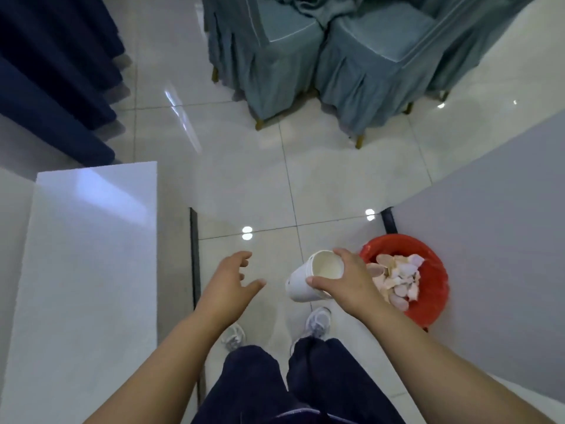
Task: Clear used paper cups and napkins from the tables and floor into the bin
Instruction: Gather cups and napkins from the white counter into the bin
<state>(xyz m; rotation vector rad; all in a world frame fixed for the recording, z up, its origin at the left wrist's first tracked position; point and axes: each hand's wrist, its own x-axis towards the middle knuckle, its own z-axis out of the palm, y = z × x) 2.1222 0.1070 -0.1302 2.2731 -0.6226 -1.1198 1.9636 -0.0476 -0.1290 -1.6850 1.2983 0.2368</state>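
Note:
My right hand (348, 280) grips a white paper cup (305, 281) by its rim, tilted with the mouth up, just left of the bin. The bin (434, 289) has a red bag liner and stands on the floor beside the right table. Inside it lie several crumpled napkins and used cups (397, 278). My left hand (232, 278) hovers open over the floor with fingers spread, holding nothing, a short way left of the cup.
A white table (85, 255) runs along my left and a grey-white table (495, 234) along my right. Two chairs in blue-grey covers (305, 62) stand ahead. Dark blue drapes (52, 75) hang at far left. My legs and shoes (318, 322) are on glossy floor tiles.

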